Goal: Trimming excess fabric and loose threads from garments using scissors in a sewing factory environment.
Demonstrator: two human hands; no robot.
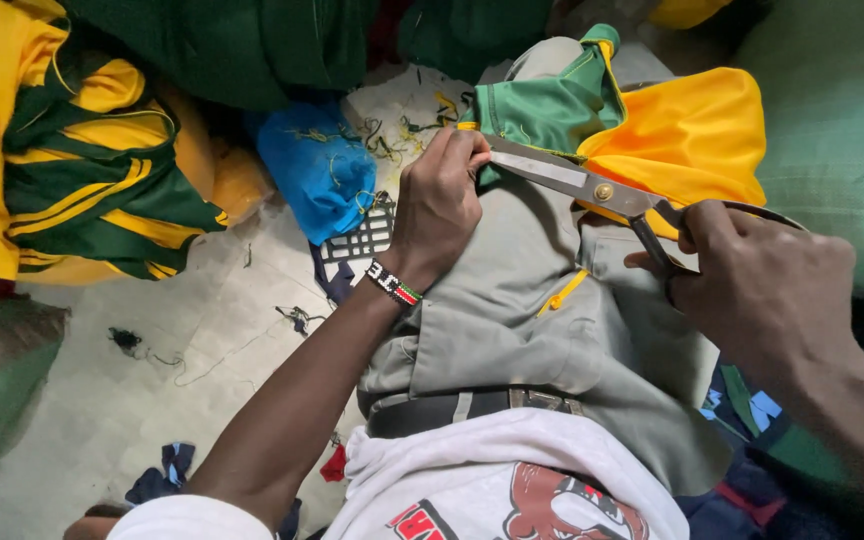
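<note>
Resting on your lap, the green and yellow garment [652, 125] lies draped over your grey trousers [512, 310], with its green edge pulled toward your left hand [439, 205]. That hand is closed in a pinch on the green hem, fingers curled tight, a beaded wristband [392, 283] just below it. Your right hand [762, 285] is wrapped around the dark handles of the large scissors [592, 185] — fingers through the loops, grip closed on them. The blades point left, their tips right at the pinched edge beside your left fingers; they look nearly together, though the tips are partly hidden by the fingers.

On the floor [152, 370] to your left sit a pile of green and yellow striped garments [92, 170] and a crumpled blue cloth [317, 165], with loose thread scraps scattered around — a dark calculator [357, 242] lies just beside your left wrist. More green fabric [832, 130] fills the right side.
</note>
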